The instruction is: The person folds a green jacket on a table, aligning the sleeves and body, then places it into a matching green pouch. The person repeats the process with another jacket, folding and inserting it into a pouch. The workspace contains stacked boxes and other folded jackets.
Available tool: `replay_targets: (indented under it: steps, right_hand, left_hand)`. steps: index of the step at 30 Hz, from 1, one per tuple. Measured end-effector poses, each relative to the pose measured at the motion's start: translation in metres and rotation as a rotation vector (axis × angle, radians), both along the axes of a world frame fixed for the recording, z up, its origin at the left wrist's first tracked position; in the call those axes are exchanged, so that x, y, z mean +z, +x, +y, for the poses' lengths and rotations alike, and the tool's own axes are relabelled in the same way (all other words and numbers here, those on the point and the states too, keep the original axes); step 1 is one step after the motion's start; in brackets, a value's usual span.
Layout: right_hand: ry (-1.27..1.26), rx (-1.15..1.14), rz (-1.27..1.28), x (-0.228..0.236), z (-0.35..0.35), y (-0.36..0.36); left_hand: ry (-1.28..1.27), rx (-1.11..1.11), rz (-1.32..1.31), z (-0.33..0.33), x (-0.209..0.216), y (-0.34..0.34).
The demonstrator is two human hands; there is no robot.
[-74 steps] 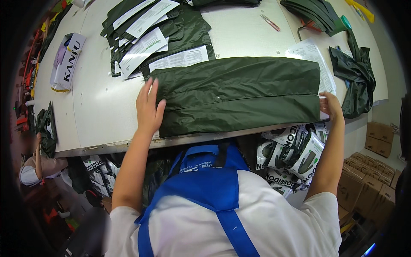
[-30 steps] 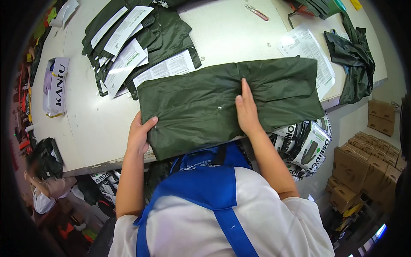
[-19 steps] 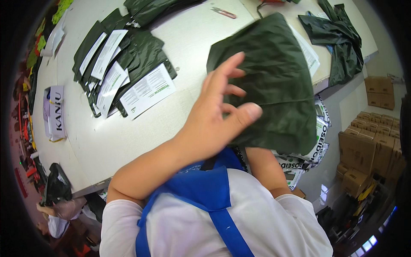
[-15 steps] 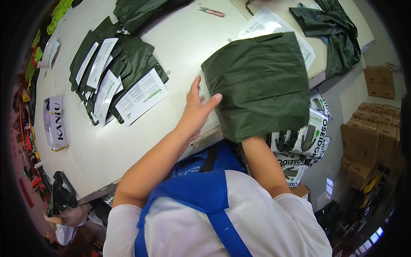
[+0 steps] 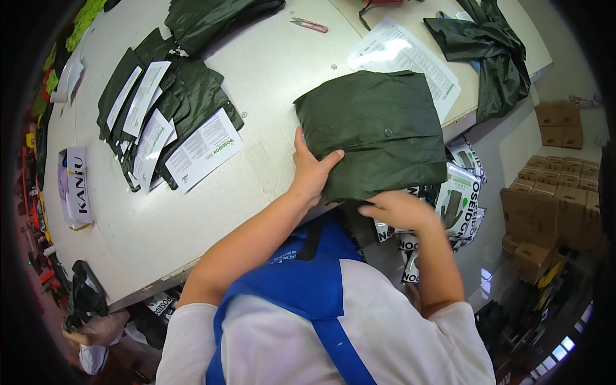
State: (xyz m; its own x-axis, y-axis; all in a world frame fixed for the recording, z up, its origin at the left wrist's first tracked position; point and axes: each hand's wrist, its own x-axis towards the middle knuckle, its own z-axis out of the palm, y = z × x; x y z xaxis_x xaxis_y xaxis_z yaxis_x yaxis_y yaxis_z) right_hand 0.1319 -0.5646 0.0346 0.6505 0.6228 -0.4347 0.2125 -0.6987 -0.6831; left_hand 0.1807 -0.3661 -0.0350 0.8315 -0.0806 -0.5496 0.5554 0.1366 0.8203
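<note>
My left hand (image 5: 312, 172) pinches the folded green raincoat (image 5: 372, 131), right hand (image 5: 399, 210) open beneath; soft, slippery fabric, best gripped at edges

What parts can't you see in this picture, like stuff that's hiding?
- Head view: the fingertips of the right hand are tucked under the folded dark green garment, so the grip is hidden.
- The table edge below the garment is covered by it.
- The printed paper sheet is partly under the garment.
- The printed bags under the table are half hidden by the garment and the right arm.
- The left hand palm side faces down, unseen.
</note>
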Motion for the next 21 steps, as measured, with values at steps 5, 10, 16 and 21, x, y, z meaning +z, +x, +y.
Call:
replay_targets:
  steps: [5, 10, 16, 21]
  right_hand:
    - [0.081, -1.007, -0.256, -0.034, -0.148, 0.035]
    - [0.415, -1.186, 0.414, -0.04, -0.12, 0.072]
    - [0.782, -1.299, 0.725, -0.028, -0.067, 0.055]
    - [1.127, -1.433, 0.836, -0.049, 0.028, 0.021]
  left_hand:
    - [0.261, -0.066, -0.016, -0.01, 0.009, -0.006]
    - [-0.093, -0.047, 0.173, 0.015, -0.002, 0.01]
    - [-1.041, 0.066, 0.282, 0.066, 0.007, -0.005]
    - [-0.922, 0.008, 0.146, 0.056, -0.009, -0.01]
